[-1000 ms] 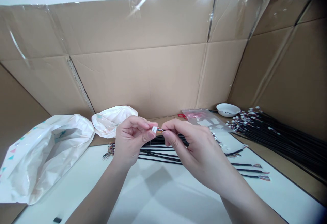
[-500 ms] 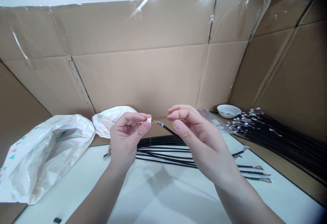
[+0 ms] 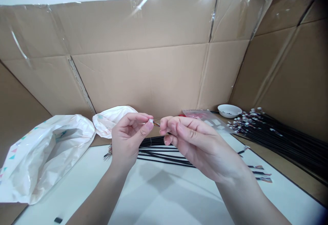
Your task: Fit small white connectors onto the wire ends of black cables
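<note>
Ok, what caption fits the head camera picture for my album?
Left hand pinches a small white plastic connector beside the right hand, above long black cables.

The left hand (image 3: 126, 143) and the right hand (image 3: 202, 149) are bare and slender, with long, tapered fingers. The fingernails (image 3: 149, 125) are trimmed short, with a natural, glossy finish. Fine creases cross the finger joints. The left forearm (image 3: 99, 194) and the right forearm (image 3: 252, 201) are bare and smooth, narrowing toward each wrist, and run out past the lower frame edge
</note>
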### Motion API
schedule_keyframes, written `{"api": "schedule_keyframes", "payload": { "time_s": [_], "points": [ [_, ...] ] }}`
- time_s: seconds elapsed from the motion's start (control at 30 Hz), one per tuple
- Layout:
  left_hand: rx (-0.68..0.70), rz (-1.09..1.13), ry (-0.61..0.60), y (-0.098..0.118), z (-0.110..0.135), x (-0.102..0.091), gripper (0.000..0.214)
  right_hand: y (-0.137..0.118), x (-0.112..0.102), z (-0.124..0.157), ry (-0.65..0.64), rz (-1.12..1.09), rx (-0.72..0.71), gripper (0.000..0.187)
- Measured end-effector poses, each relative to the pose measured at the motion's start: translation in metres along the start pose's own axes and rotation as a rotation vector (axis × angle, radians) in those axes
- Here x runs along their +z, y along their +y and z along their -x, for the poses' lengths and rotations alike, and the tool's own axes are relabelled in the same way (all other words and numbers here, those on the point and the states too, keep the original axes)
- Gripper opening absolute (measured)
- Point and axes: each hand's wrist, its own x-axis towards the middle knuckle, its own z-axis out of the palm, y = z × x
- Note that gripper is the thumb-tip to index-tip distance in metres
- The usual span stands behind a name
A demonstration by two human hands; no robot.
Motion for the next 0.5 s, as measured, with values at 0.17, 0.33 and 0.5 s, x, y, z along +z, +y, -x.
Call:
{"api": "schedule_keyframes", "payload": {
  "time_s": [0.17,0.33,0.5],
  "points": [
    [-0.001,-0.003,-0.009,0.0001,0.0012,-0.0006,0.014,-0.0002,0.0001,-0.0016,0.01,0.019,0.004,0.015],
    [-0.006,-0.002,-0.015,0.0001,0.002,-0.0013,0.014,0.0007,0.0003,-0.0009,0.004,0.023,0.004,0.014],
    [-0.015,0.005,-0.025,0.0011,0.0022,-0.0006,0.014,0.0004,0.001,0.0004,0.009,0.04,-0.017,0.014]
  ]
}}
